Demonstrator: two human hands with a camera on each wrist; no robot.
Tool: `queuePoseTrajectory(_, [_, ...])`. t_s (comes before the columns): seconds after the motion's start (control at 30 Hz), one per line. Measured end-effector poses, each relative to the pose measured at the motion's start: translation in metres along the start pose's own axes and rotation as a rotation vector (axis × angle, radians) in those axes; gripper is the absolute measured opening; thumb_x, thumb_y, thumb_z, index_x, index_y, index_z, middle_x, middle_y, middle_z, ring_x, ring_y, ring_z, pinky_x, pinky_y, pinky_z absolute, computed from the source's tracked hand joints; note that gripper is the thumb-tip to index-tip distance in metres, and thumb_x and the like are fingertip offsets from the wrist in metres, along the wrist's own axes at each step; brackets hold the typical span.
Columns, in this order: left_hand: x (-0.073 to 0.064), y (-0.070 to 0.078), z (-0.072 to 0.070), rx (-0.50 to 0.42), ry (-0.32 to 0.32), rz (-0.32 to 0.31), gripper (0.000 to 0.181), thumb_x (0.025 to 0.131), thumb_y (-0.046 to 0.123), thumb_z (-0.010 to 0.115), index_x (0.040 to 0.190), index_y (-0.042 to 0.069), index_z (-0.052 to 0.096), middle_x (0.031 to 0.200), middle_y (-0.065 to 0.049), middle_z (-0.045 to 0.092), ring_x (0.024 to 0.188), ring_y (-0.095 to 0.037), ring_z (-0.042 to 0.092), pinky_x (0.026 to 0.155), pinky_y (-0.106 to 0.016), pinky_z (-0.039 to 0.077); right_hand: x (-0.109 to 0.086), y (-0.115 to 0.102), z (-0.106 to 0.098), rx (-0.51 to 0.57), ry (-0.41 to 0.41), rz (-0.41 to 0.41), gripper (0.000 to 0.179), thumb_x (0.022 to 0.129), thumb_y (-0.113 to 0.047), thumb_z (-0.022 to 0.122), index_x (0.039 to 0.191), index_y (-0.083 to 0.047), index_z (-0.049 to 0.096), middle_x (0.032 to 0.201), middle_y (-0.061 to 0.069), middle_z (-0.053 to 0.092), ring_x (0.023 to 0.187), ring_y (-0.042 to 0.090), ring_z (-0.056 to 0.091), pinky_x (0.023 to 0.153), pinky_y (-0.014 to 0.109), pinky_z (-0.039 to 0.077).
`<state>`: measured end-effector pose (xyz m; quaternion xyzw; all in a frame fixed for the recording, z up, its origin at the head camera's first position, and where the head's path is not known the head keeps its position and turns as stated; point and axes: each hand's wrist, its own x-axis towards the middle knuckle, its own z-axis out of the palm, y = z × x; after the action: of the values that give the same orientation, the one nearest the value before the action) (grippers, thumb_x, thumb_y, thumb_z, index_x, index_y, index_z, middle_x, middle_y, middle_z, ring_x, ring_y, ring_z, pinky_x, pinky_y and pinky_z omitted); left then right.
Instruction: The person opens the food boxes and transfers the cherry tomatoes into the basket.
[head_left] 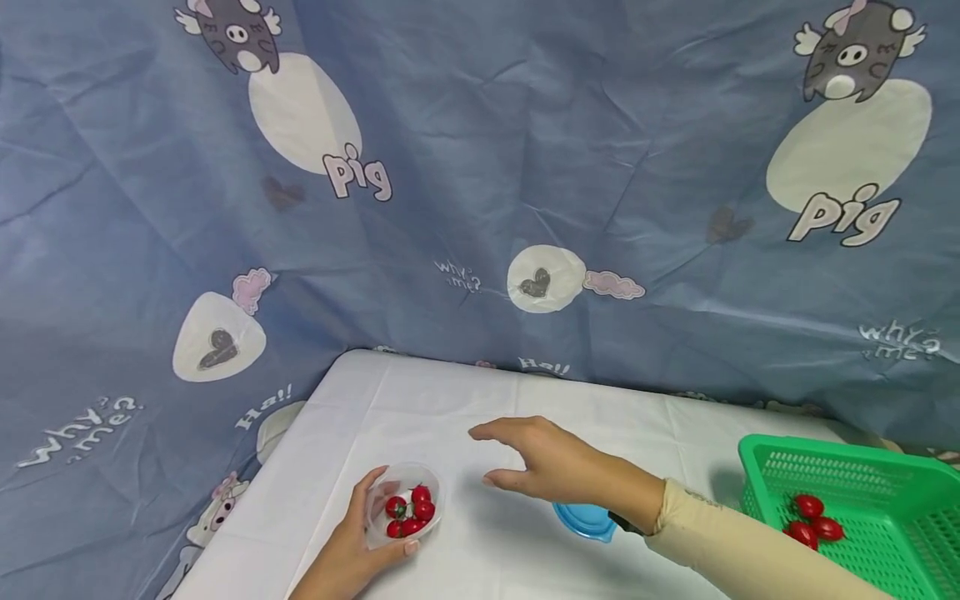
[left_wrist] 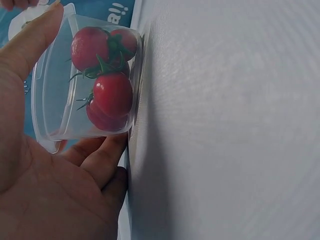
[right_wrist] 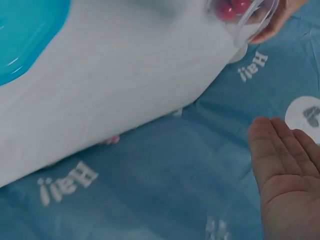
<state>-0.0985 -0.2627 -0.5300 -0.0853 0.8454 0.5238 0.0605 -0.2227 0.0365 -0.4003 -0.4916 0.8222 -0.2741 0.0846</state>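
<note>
My left hand (head_left: 348, 546) holds a clear plastic container (head_left: 408, 475) on the left of the table, fingers on one side and thumb on the other. Several cherry tomatoes (head_left: 411, 510) with green stems lie inside it, also seen through its wall (left_wrist: 55, 100) in the left wrist view. To the right, above the table, my right hand (head_left: 555, 457) is empty, its fingers extended and thumb apart. A blue lid (head_left: 587, 521) lies partly hidden beneath the right forearm; in the right wrist view only part of this lid (right_wrist: 30, 35) shows.
A green basket (head_left: 900, 546) stands at the right, partly cut off by the frame, with cherry tomatoes (head_left: 810, 506) in it. The right sleeve hides part of its near side. White cloth (head_left: 435, 392) covers the table, and a blue printed curtain (head_left: 450, 333) hangs behind it.
</note>
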Motion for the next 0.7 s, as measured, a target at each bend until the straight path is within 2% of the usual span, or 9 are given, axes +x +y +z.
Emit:
queuePoseTrajectory(0.2, [-0.001,-0.004,-0.002,-0.014,-0.007,0.024,0.107,0.081,0.036,0.091,0.160,0.032,0.019,0.157,-0.011,0.046,0.151,-0.042,0.034,0.114,-0.072,0.028,0.035,-0.009,0.028,0.042,-0.045,-0.065,0.047,0.099,-0.021,0.076,0.142,-0.009,0.063,0.139,0.002,0.067,0.122,0.009,0.064,0.102,0.026,0.051])
queuePoseTrajectory(0.4, [-0.001,-0.007,-0.003,-0.012,-0.001,0.052,0.108,0.081,0.038,0.091,0.161,0.032,0.018,0.158,-0.009,0.046,0.152,-0.038,0.034,0.116,-0.071,0.023,0.064,-0.016,0.058,-0.016,-0.059,-0.112,0.044,0.099,-0.022,0.075,0.139,-0.008,0.065,0.138,-0.002,0.067,0.127,0.006,0.060,0.106,0.022,0.046])
queuePoseTrajectory(0.57, [-0.002,-0.005,-0.003,-0.020,-0.006,0.086,0.109,0.082,0.036,0.091,0.162,0.029,0.017,0.159,-0.011,0.046,0.151,-0.038,0.035,0.116,-0.070,0.024,0.079,-0.014,0.079,-0.019,-0.063,-0.110,0.040,0.099,-0.021,0.074,0.136,-0.006,0.067,0.131,0.000,0.071,0.119,0.004,0.063,0.100,0.020,0.049])
queuePoseTrajectory(0.7, [-0.002,-0.005,-0.004,-0.056,-0.025,0.074,0.107,0.083,0.035,0.090,0.161,0.029,0.017,0.161,-0.015,0.042,0.152,-0.042,0.031,0.115,-0.072,0.025,0.085,-0.015,0.091,-0.040,-0.082,-0.096,0.040,0.099,-0.021,0.074,0.135,-0.005,0.068,0.127,0.002,0.073,0.112,0.003,0.066,0.094,0.019,0.052])
